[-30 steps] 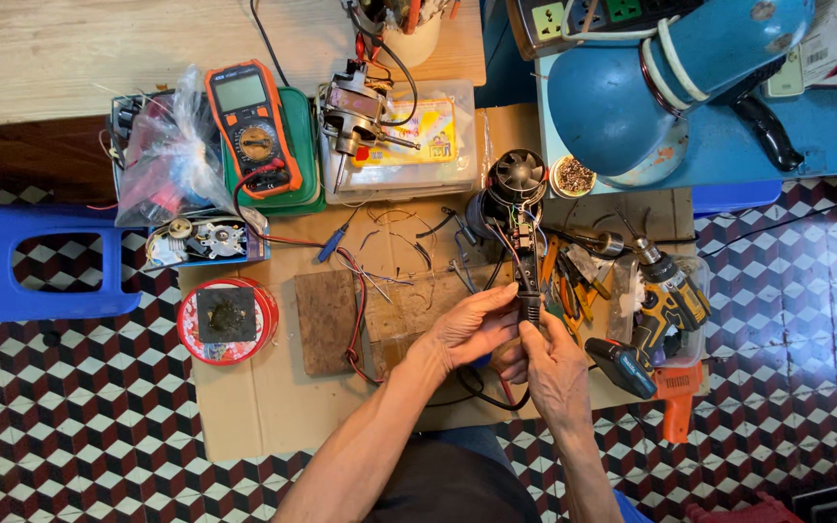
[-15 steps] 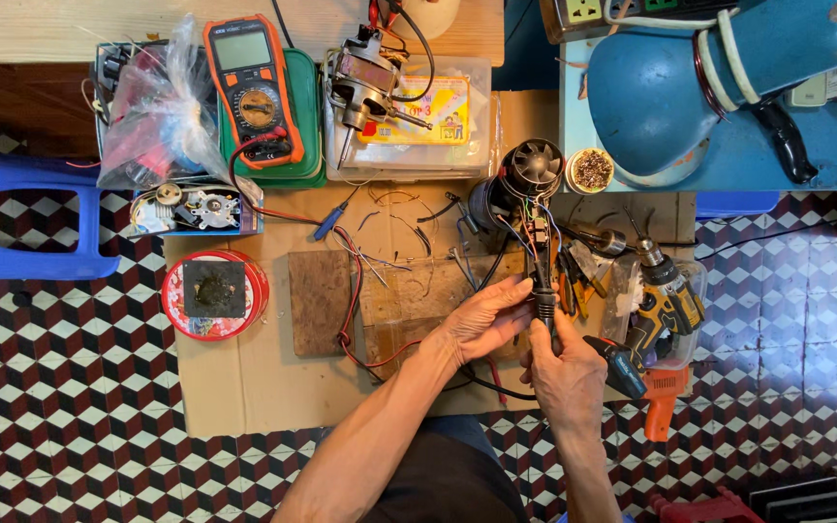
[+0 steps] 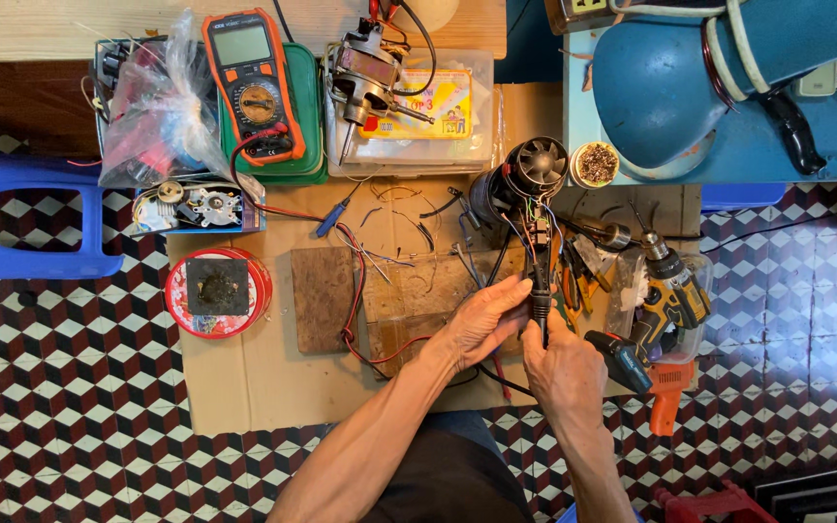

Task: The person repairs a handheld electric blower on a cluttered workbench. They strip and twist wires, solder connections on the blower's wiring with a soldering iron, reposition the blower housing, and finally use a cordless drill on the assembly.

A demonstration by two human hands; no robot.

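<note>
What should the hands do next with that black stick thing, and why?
Probably ease the black tool toward the coloured wires below the fan motor. Both the left hand and right hand grip it, tip pointing at them.

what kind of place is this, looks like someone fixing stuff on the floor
Most likely an informal electrical repair spot set up on a tiled floor. A multimeter, bare fan motors, and a cordless drill surround a cardboard sheet, where both hands hold a black cable.
</note>
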